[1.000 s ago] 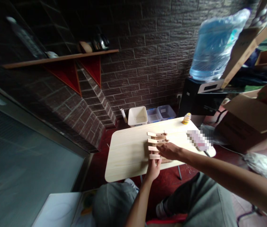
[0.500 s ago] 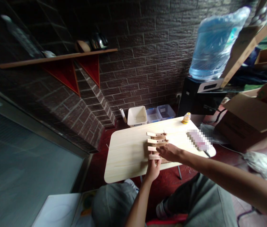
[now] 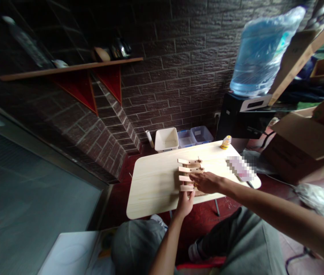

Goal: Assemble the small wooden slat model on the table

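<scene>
A wooden piece with several pale slats (image 3: pixel 189 169) lies on the light wooden table (image 3: pixel 150 183), near its front edge. The slats stick out to the left. My left hand (image 3: pixel 185 203) grips the near end, its fingers around the nearest slat. Over the right part of the piece lies my right hand (image 3: pixel 207 182), its fingers reaching left onto the nearer slats. What the right fingertips touch is too small to make out.
A small yellow-capped bottle (image 3: pixel 226 142) and a blurred flat pink object (image 3: pixel 240 168) are on the table's right side. Behind the table stand a white bin (image 3: pixel 166 139) and blue bins (image 3: pixel 201 135). Cardboard boxes (image 3: pixel 302 141) are at right.
My right hand has shifted slightly over the wooden piece, its fingers lying flatter across it. The left hand keeps nearly the same place.
</scene>
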`<state>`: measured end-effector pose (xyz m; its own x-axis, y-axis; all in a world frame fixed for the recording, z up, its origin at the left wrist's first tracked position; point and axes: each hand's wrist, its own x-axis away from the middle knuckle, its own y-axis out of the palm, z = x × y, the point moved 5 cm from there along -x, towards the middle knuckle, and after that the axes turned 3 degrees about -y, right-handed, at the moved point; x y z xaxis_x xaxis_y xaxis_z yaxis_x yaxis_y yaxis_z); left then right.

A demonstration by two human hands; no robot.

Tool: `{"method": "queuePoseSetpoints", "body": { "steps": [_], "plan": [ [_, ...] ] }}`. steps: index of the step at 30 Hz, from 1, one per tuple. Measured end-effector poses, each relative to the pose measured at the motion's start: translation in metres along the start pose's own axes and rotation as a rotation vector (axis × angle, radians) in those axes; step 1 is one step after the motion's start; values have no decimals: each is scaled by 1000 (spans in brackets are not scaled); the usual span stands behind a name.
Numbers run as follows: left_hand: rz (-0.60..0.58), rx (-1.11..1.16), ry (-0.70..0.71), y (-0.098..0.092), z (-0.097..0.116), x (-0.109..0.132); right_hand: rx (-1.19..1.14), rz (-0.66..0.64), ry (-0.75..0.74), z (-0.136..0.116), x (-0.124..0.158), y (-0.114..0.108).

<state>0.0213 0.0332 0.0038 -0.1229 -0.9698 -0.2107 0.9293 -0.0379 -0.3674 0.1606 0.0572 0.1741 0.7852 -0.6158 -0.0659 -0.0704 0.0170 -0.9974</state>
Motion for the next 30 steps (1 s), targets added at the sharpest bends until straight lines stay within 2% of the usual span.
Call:
{"method": "queuePoseSetpoints", "body": {
  "steps": [6, 10, 16, 18, 23, 26, 30],
  "plan": [
    [11, -16, -10, 1, -5, 0, 4, -136, -4, -3, -8, 8],
    [10, -36, 2, 0, -6, 0, 86, -125, 34, -4, -9, 13],
    [9, -5, -12, -1, -3, -1, 57, -132, 112, -2, -4, 14],
    [5, 8, -15, 0, -1, -2, 43, -102, 80, -3, -2, 12],
    [-3, 12, -23, 1, 1, -3, -41, 86, -62, -7, 1, 11],
    [6, 22, -34, 0, 1, -2, -139, 94, -109, -8, -1, 11],
    [-1, 11, -77, -1, -2, -1, -347, 107, -128, -7, 1, 0]
  ]
}}
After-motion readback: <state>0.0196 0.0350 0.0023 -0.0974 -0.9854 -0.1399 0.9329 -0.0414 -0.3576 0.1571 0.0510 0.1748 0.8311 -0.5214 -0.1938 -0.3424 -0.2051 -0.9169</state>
